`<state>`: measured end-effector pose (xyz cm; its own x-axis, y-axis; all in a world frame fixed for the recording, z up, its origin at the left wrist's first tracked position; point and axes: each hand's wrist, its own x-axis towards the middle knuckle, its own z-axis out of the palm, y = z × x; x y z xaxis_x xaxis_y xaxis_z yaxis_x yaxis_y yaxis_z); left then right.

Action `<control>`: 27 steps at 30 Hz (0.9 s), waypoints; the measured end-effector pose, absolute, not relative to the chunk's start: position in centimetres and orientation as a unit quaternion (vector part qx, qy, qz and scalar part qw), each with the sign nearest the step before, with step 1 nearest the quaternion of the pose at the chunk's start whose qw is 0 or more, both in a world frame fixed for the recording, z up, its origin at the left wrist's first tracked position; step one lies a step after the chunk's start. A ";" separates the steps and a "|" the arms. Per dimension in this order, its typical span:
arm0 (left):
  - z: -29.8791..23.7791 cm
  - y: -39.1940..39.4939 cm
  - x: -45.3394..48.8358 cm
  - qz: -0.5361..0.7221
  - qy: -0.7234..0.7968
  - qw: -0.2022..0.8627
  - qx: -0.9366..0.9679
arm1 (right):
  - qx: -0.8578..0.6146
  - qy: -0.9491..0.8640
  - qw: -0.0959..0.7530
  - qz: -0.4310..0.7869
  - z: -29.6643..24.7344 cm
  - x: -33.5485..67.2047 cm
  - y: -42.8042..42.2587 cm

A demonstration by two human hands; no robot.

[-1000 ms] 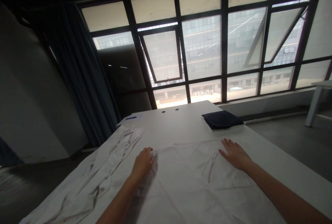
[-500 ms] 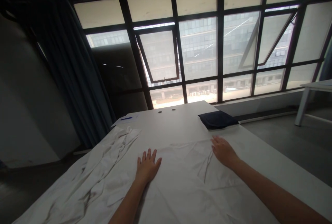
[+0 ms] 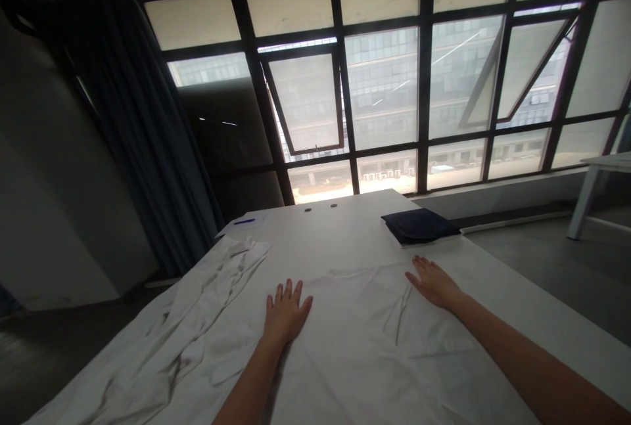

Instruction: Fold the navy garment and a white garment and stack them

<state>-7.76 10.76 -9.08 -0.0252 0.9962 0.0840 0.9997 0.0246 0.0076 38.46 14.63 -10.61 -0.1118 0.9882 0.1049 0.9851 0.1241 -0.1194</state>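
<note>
A white cloth [image 3: 355, 346] lies spread over the near part of the table, with a few creases toward its right side. My left hand [image 3: 286, 315] rests flat on its left part, fingers spread. Near the cloth's far right corner, my right hand [image 3: 434, 282] lies palm down with its fingers stretched out. Neither hand grips anything. More white fabric [image 3: 197, 326], heavily crumpled, lies to the left of my left hand. The near end of the cloth runs out of view.
The white table [image 3: 340, 238] reaches toward the windows. A folded dark blue cloth [image 3: 420, 225] lies at its right edge, beyond my right hand. A blue pen [image 3: 244, 221] sits on paper at the far left. Another table [image 3: 584, 195] stands at right; a blue curtain [image 3: 162, 149] hangs left.
The whole view has shifted slightly, so things appear a little further right. My right hand's thumb now stands further from its fingers. The left hand stays flat on the cloth.
</note>
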 end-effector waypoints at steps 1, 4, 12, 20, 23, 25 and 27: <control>-9.1 10.8 -7.8 -0.033 -0.715 0.028 -0.698 | -0.672 -0.736 0.078 0.003 -10.4 39.2 14.6; -9.2 10.8 -7.7 -0.034 -0.715 0.032 -0.697 | -0.701 -0.708 0.087 -0.023 -9.8 39.2 14.5; -9.3 10.8 -7.8 -0.030 -0.715 0.038 -0.698 | -0.608 -0.785 0.119 -0.006 -10.8 29.2 11.5; -9.1 10.7 -7.9 -0.027 -0.713 0.041 -0.700 | -0.641 -0.763 0.081 -0.005 -11.3 35.3 9.2; -8.5 10.1 -7.5 -0.035 -0.717 0.058 -0.694 | -0.674 -0.733 0.072 -0.066 -11.5 38.7 8.8; -7.8 9.4 -6.9 -0.046 -0.721 0.076 -0.688 | -0.688 -0.713 0.078 -0.109 -11.4 39.8 8.2; -7.0 8.2 -6.1 -0.056 -0.714 0.100 -0.691 | -0.684 -0.710 0.093 -0.137 -11.3 40.1 7.2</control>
<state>-6.12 8.24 -6.99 -0.0249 0.9749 0.2211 0.9975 0.0388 -0.0586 40.05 7.25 -11.25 -0.0462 0.9466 0.3191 0.9974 0.0258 0.0678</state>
